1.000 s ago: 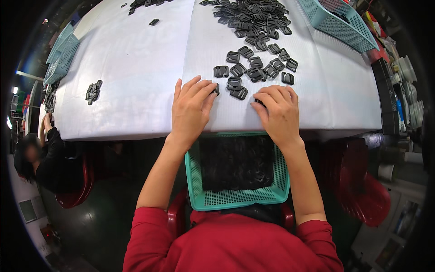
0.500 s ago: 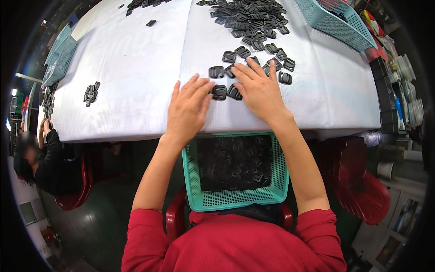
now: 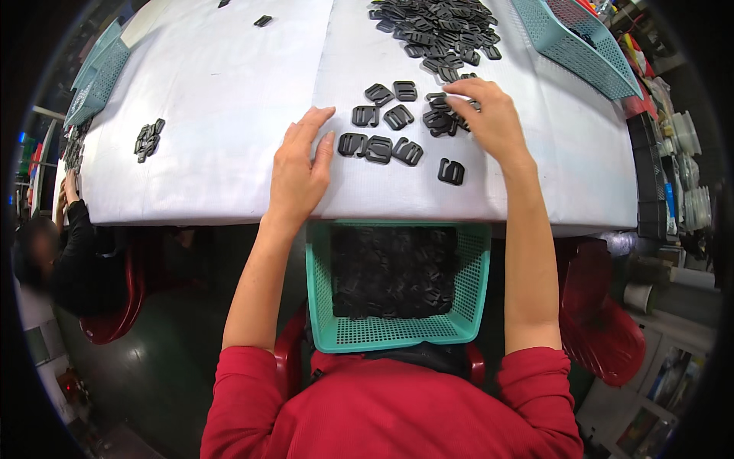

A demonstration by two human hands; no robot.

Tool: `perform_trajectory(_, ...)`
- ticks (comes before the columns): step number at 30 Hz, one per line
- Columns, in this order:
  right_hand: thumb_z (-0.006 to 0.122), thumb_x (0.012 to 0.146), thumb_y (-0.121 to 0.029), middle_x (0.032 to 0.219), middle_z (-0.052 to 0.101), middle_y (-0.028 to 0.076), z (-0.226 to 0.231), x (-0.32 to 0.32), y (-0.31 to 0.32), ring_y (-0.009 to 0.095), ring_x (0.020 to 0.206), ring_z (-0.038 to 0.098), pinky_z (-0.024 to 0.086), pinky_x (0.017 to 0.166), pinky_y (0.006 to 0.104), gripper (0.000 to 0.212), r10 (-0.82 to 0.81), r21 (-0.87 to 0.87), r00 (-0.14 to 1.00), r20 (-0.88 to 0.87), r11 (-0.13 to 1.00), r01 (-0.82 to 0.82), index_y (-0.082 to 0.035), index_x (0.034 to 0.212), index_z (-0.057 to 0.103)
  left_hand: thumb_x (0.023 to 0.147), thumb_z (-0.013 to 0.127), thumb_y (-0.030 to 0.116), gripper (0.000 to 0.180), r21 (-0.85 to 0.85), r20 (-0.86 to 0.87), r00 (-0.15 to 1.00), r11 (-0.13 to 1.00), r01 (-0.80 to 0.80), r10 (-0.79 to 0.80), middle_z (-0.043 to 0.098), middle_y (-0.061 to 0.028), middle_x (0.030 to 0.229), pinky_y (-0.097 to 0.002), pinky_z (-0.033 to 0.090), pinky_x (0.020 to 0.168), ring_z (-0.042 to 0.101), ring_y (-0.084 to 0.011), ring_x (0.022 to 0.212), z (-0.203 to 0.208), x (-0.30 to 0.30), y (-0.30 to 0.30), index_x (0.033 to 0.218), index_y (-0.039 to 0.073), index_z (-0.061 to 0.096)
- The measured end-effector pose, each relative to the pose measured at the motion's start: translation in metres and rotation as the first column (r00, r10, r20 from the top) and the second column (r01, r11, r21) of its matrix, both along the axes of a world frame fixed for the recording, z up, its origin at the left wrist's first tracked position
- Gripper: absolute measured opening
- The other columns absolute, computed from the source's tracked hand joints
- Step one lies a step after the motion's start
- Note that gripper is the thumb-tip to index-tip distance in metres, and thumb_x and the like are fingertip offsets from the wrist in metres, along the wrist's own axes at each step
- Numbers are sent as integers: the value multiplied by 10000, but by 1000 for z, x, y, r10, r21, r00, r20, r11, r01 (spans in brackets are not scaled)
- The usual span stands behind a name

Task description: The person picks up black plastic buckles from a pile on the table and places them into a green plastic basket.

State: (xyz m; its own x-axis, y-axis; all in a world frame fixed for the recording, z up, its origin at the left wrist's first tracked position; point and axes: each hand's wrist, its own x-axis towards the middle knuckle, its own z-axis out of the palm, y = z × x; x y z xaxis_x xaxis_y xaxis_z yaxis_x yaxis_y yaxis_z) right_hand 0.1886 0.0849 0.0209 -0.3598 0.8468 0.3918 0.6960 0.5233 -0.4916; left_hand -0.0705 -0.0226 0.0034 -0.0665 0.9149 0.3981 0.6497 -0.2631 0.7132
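Black plastic strap buckles (image 3: 378, 149) lie loosely spread on the white-covered table (image 3: 229, 115) in front of me. My left hand (image 3: 300, 164) is open over the cloth, just left of these buckles, with its fingers apart and nothing in it. To the right, my right hand (image 3: 493, 118) hovers at a small cluster of buckles (image 3: 440, 121), thumb and fingers parted and curved over it. Its fingers partly cover that cluster. One single buckle (image 3: 451, 171) lies apart, nearer to me. Behind them is a large heap of the same buckles (image 3: 440, 30).
A green basket (image 3: 397, 336) full of dark pieces sits at my lap against the table edge. Pale blue baskets (image 3: 581, 53) stand at the far right and left (image 3: 99, 84). A small buckle group (image 3: 149, 140) lies leftward. Another person (image 3: 84, 260) sits at the far left.
Both hands have drawn apart, the right going rightward and the left slightly left. The near buckles lie more spread out, and one now sits by itself nearer to me.
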Motion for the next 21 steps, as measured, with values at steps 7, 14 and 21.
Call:
perform_trajectory(7,568,840,-71,1071,687,21,3,-3,0,243,972,604,497,860,367,226,126,-11,957,262,992,-128,-89,1015,710,900,542,28,313,110,-78,997,994,26,-17,593,-148,1242,-450,367,1052,507,-333,1237,4,8,-4,1206,51,599)
perform_trajectory(14,531,774,35,1076,686,69,12,6,14,265,963,623,501,851,371,317,232,-197,947,221,962,-189,-78,1005,716,885,571,52,289,148,-317,929,958,246,-190,631,-101,1173,-475,350,1066,565,-266,1160,17,62,23,1167,83,627)
perform_trajectory(21,648,767,-36,1006,684,72,26,21,8,274,961,616,486,836,377,214,85,-142,970,228,988,-54,-74,964,721,884,590,124,287,84,-458,865,958,275,-208,630,-51,1183,-509,352,1052,537,-250,1196,6,87,62,1167,125,639)
